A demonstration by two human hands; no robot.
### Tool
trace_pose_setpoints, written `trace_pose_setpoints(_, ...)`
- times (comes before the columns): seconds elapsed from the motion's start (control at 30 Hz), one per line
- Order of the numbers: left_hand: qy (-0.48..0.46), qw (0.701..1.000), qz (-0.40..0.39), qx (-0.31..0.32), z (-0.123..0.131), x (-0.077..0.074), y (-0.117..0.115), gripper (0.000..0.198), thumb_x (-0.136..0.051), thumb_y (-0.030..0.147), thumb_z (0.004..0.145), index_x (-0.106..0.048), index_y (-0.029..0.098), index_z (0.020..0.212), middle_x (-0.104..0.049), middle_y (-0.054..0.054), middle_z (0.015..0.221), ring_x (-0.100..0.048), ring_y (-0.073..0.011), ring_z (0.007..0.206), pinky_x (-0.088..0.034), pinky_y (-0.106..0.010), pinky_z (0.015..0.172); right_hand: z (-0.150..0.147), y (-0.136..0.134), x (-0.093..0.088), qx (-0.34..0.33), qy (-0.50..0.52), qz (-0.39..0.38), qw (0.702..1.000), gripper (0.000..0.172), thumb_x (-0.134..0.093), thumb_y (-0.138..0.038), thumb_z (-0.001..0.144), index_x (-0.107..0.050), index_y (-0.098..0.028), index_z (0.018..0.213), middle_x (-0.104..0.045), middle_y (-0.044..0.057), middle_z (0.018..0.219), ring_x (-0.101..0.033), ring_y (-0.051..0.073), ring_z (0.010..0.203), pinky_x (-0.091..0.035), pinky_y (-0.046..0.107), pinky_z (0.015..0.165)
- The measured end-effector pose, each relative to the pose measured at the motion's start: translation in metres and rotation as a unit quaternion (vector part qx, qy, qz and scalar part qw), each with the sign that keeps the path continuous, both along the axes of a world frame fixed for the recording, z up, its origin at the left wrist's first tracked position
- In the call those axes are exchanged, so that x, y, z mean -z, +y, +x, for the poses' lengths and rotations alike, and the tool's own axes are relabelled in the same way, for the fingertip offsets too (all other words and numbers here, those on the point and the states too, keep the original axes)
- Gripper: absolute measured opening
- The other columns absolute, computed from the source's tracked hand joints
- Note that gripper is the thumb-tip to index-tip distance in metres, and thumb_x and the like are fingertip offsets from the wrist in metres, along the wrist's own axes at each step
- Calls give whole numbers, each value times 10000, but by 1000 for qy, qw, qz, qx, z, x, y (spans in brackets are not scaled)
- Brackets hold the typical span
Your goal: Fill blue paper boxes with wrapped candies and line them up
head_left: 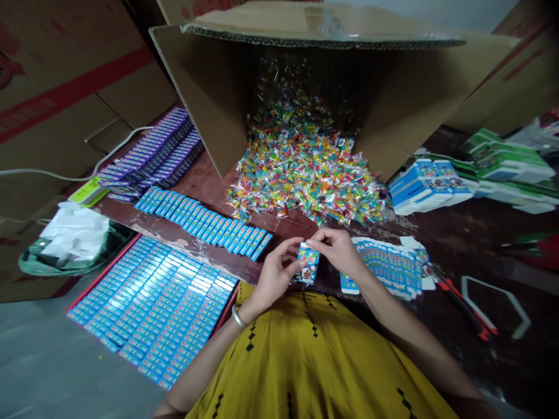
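Hands, two: left [273, 273], right [336, 250], gripping one blue box [307, 263]

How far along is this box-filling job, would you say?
Well under way, it seems: many closed blue boxes fill a tray, with another row behind. In hand: the left hand and right hand hold one small blue box. Left: a big candy pile and flat unfolded boxes.
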State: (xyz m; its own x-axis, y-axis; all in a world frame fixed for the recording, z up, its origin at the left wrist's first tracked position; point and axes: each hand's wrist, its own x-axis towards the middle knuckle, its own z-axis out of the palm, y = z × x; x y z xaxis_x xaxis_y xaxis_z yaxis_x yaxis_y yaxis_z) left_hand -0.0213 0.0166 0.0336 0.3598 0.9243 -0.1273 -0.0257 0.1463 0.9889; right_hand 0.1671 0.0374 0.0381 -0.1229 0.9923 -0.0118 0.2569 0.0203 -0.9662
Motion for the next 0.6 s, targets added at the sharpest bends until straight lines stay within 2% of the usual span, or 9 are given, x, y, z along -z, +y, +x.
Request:
trace_pose_setpoints(0.03, -8, 1000, -8, -4, 0, 1, 1, 424, -665, 250, 810, -561, 210, 1219, -630, -54, 1012, -602, -150, 816, -490, -271, 753, 0, -3, -2, -14, -18, 8, 1000, 251, -633, -418, 848, -655, -201, 724, -675, 25, 779, -630, 179, 737, -512, 317, 700)
trace_pose_setpoints(0.1, -26, 999, -20, -22, -1, 4, 3, 376, -677, 259, 802, -565, 200, 1156, -630, -46, 986, -606, -149, 817, -492, -264, 749, 0, -11, -7, -62, -61, 19, 996, 247, -670, -431, 813, -673, -221, 944, -684, 52, 996, -646, 212, 904, -528, 343, 778)
trace_pose_setpoints(0.2, -39, 998, -27, -44, -2, 7, 5, 344, -685, 253, 797, -544, 189, 1105, -621, -37, 952, -610, -142, 807, -494, -251, 736, -2, -23, -9, -119, -167, 62, 977, 791, -828, -394, 628, -485, -270, 1330, -519, 95, 1378, -515, 294, 1236, -456, 452, 1004)
trace_pose_setpoints(0.23, -33, 998, -26, -44, -2, 8, 5, 339, -679, 250, 802, -539, 188, 1105, -619, -39, 954, -610, -140, 806, -494, -250, 735, -4, -25, -7, -122, -203, 87, 968, 864, -840, -366, 607, -440, -273, 1368, -463, 102, 1436, -455, 307, 1301, -403, 481, 1064)
trace_pose_setpoints(0.33, 20, 999, -1, -48, -4, 7, 3, 369, -659, 253, 818, -515, 192, 1153, -620, -42, 949, -615, -145, 804, -495, -257, 733, -10, -30, 3, -111, -252, 152, 949, 781, -799, -323, 663, -442, -254, 1355, -435, 117, 1459, -374, 312, 1369, -329, 516, 1127)
trace_pose_setpoints(0.4, 92, 993, 37, -64, -9, 7, 1, 401, -673, 259, 810, -515, 201, 1173, -630, -38, 925, -621, -162, 819, -492, -275, 755, -15, -31, 12, -114, -255, 171, 945, 815, -799, -356, 669, -415, -240, 1378, -422, 129, 1470, -347, 321, 1389, -320, 529, 1136)
trace_pose_setpoints(0.47, 201, 971, 97, -87, -16, 7, 0, 369, -684, 269, 803, -553, 219, 1145, -641, -36, 914, -620, -183, 841, -483, -295, 783, -18, -31, 18, -120, -257, 166, 944, 962, -820, -417, 642, -326, -238, 1448, -359, 135, 1516, -313, 334, 1409, -321, 538, 1138)
trace_pose_setpoints(0.53, 323, 927, 159, -107, -25, 8, 1, 303, -660, 277, 824, -590, 240, 1117, -638, -47, 964, -616, -199, 857, -475, -299, 775, -18, -29, 20, -115, -261, 151, 946, 1058, -815, -448, 650, -219, -256, 1504, -317, 125, 1544, -306, 329, 1415, -334, 527, 1135)
trace_pose_setpoints(0.6, 426, 874, 202, -119, -32, 9, 3, 297, -615, 274, 856, -589, 248, 1150, -614, -66, 1026, -613, -211, 857, -473, -296, 737, -13, -26, 19, -86, -270, 144, 948, 977, -762, -416, 731, -194, -285, 1515, -344, 101, 1532, -341, 305, 1399, -348, 501, 1132)
